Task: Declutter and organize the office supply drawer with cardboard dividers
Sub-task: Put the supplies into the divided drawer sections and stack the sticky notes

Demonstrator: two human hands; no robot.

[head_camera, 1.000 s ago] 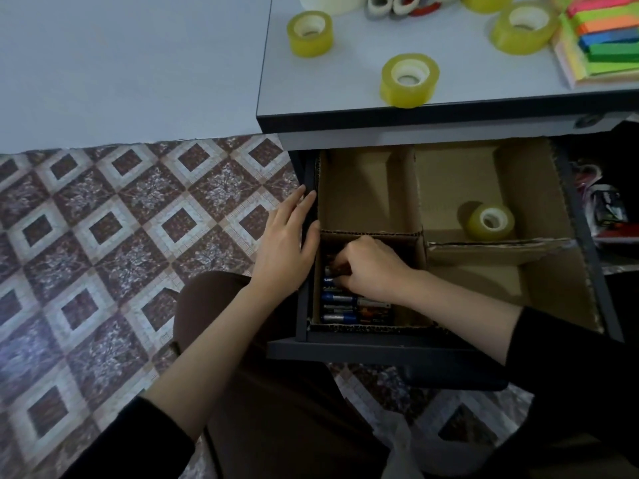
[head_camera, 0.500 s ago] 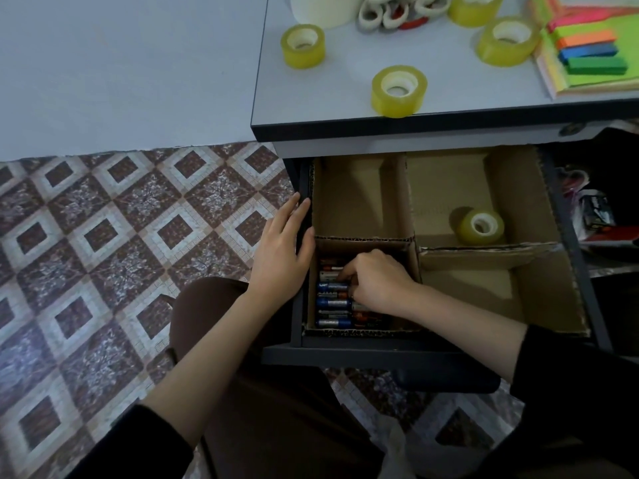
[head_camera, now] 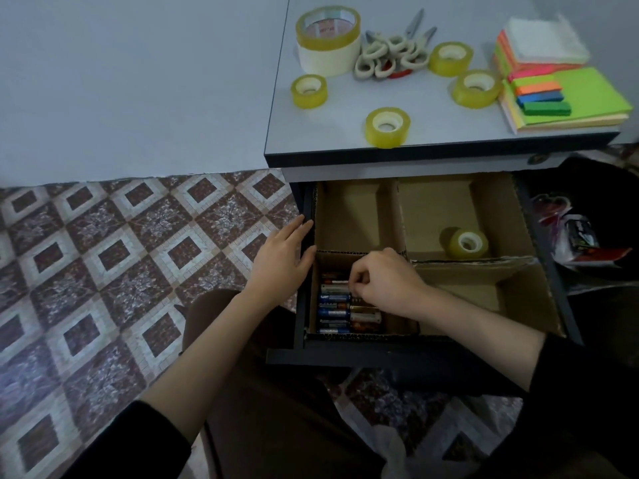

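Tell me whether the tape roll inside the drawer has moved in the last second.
No. The tape roll stays in the back right compartment, close behind the cardboard divider; only the camera shifted.

Matt brown cardboard dividers (head_camera: 403, 216), glossy yellowish plastic tape roll (head_camera: 466, 243), metallic-sheened batteries (head_camera: 345, 311), smooth desktop (head_camera: 345, 140).

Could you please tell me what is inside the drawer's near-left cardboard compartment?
Batteries lie stacked in rows. The right hand curls onto them; whatever lies under it is hidden.
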